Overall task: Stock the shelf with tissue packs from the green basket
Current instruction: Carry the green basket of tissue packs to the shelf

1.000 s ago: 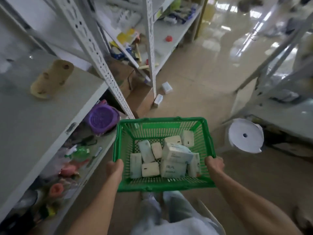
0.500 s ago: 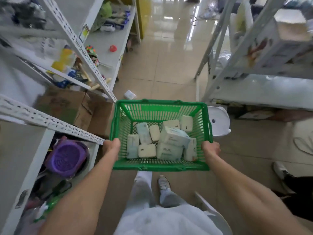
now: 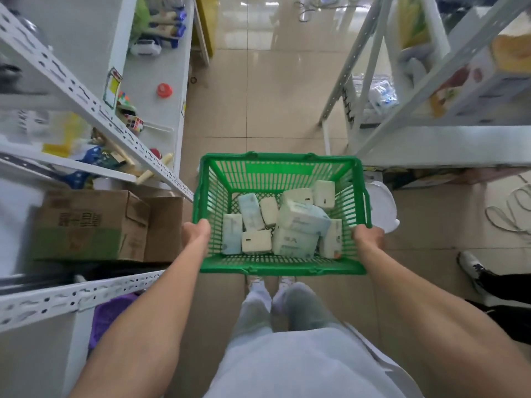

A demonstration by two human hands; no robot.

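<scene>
Head view: both hands carry the green basket above the tiled aisle floor — the left hand clamped on its left rim, the right hand clamped on its right rim. Tissue packs lie jumbled inside. White shelving stands left, a cardboard box beneath it.

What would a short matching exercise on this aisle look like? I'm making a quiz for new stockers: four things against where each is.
Things:
1. tissue packs
2. cardboard box
3. red cap
4. left hand

Places:
A. on the left shelf board
B. on the green basket side rim
C. inside the basket
D. under the left shelving, beside the aisle

Pairs: 1-C, 2-D, 3-A, 4-B
</scene>
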